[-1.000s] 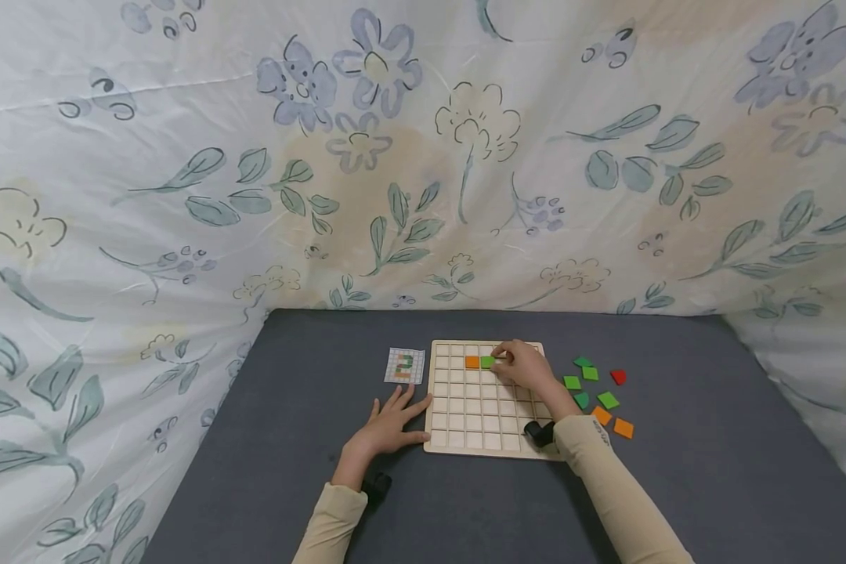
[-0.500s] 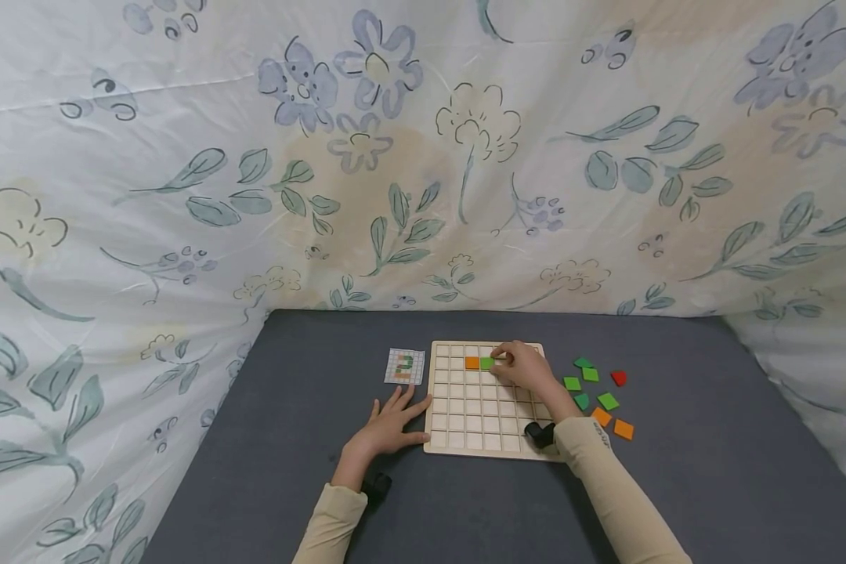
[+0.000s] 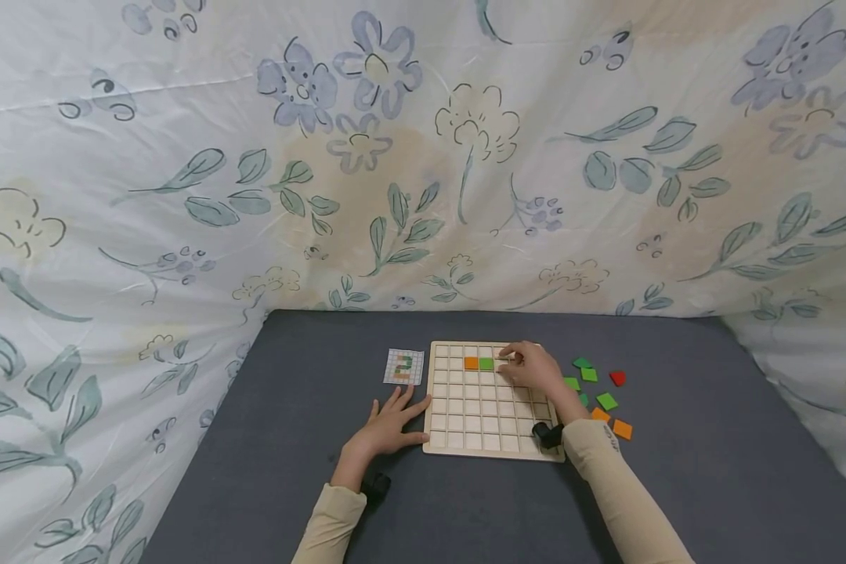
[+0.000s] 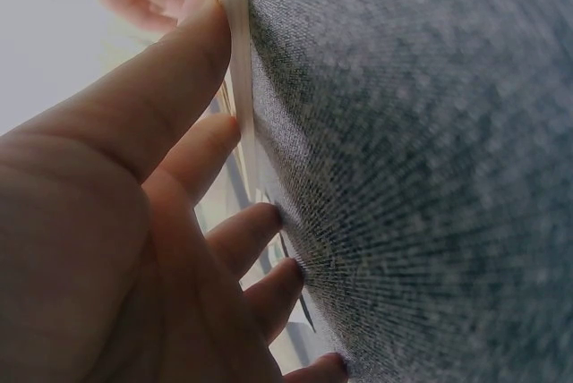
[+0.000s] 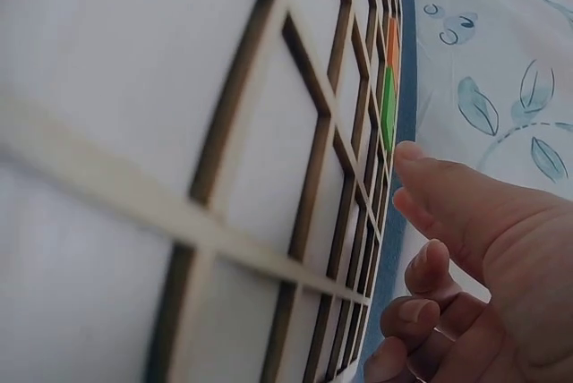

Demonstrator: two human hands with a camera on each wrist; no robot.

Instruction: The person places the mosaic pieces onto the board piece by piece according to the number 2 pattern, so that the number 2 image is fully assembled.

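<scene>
A wooden grid board lies on the dark cloth. In its upper rows an orange square tile and a green square tile sit side by side in neighbouring cells. My right hand hovers just right of the green tile, thumb and forefinger apart, holding nothing. In the right wrist view its other fingers are loosely bent above the board. My left hand spreads its fingers at the board's left edge, thumb and forefinger touching the rim.
Right of the board lie loose tiles: several green ones, orange squares and a red piece. A small printed card with a coloured grid pattern lies left of the board. A floral curtain hangs behind the table.
My right hand has let go of the green tile and moved slightly right, leaving the tile in its cell. The left hand stays at the board's edge.
</scene>
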